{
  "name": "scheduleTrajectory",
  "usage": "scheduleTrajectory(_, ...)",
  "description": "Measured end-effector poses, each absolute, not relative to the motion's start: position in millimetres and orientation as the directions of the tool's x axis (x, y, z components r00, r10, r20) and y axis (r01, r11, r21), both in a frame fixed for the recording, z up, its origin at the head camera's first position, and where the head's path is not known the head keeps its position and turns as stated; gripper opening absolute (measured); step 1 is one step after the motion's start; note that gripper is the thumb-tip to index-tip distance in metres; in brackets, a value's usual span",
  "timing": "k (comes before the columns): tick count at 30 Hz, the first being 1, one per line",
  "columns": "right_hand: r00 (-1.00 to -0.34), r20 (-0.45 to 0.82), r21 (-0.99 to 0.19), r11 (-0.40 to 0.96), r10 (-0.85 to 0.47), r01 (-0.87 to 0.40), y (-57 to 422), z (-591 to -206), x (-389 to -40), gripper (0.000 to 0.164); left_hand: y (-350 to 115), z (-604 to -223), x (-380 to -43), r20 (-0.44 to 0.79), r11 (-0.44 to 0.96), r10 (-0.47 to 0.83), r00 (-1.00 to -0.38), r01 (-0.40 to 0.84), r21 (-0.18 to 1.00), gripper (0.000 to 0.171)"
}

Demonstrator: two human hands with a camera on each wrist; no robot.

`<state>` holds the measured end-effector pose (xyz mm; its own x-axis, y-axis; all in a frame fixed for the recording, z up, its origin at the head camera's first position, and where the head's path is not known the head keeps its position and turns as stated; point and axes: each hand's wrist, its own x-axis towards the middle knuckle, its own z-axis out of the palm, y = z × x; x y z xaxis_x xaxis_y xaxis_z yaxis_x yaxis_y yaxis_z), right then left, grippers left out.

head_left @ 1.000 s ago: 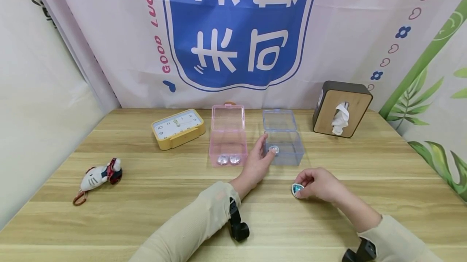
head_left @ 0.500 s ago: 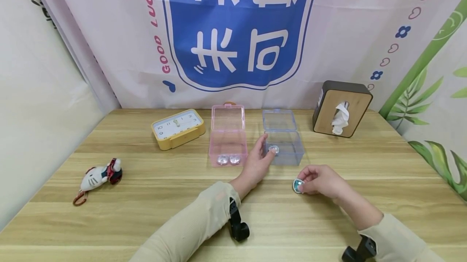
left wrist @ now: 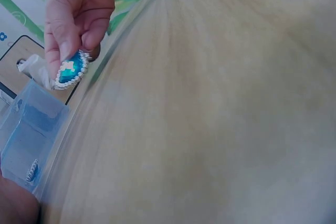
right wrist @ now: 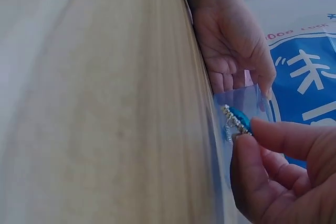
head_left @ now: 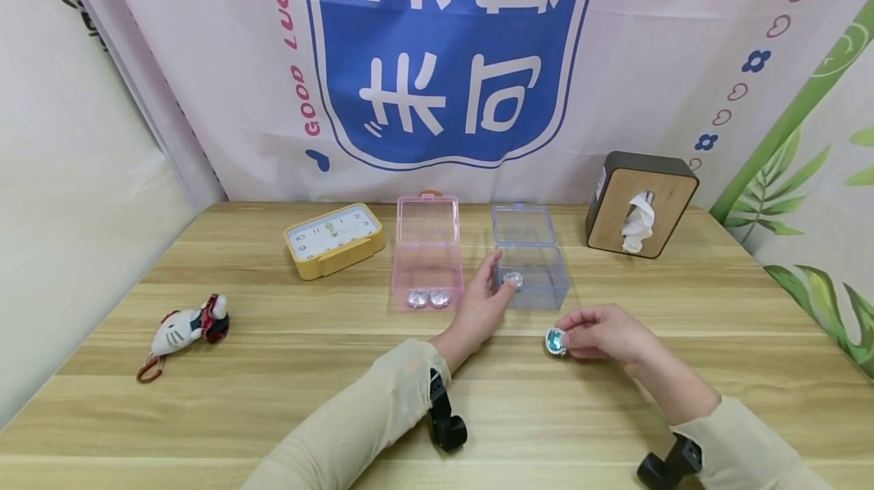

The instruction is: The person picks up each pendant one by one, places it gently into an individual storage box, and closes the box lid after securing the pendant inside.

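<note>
My right hand point(head_left: 608, 334) pinches a teal gem with a sparkling beaded rim point(head_left: 556, 340) between thumb and fingertips. In the left wrist view the faceted face of the gem point(left wrist: 72, 70) shows, tilted. Just beyond it stands a clear blue plastic box point(head_left: 546, 289), its lid raised. One clear gem point(head_left: 514, 277) lies inside this box. My left hand point(head_left: 481, 304) rests against the box's left side, its thumb at the front rim and the fingers fairly straight. In the right wrist view the left hand's fingers point(right wrist: 231, 81) reach behind the box wall.
Left of the blue box is a clear pink box point(head_left: 426, 266), lid up, with two clear gems inside. A yellow clock point(head_left: 334, 241) lies farther left, and a plush keychain point(head_left: 184, 331) nearer. The tissue box point(head_left: 642, 205) leans at the back right.
My right hand has risen slightly in the head view, and the teal gem has turned, now showing a rounder face. The left hand and both boxes have stayed put.
</note>
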<state>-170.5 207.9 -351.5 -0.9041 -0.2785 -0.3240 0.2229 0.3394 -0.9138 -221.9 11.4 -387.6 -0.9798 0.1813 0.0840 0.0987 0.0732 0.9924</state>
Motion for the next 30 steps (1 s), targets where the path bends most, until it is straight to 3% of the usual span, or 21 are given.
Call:
scheduleTrajectory(12,-0.916,-0.274,-0.941,0.277,-0.294,0.193,207.1,-338.7,-174.3,0.026,10.9,-387.3,-221.7,0.103,0.069,0.182,-0.978,0.117,0.991,0.059)
scheduleTrajectory(21,-0.929,-0.230,-0.963,0.204,-0.291,0.174,210.8,-329.8,-180.4,0.010,11.2,-387.7,-221.1,0.116,0.079,0.178,-0.977,0.132,0.988,0.058)
scheduleTrajectory(30,-0.945,-0.201,-0.977,0.121,-0.258,0.175,211.8,-316.7,-192.2,0.012,11.3,-387.8,-221.2,0.116,0.070,0.180,-0.977,0.130,0.989,0.059)
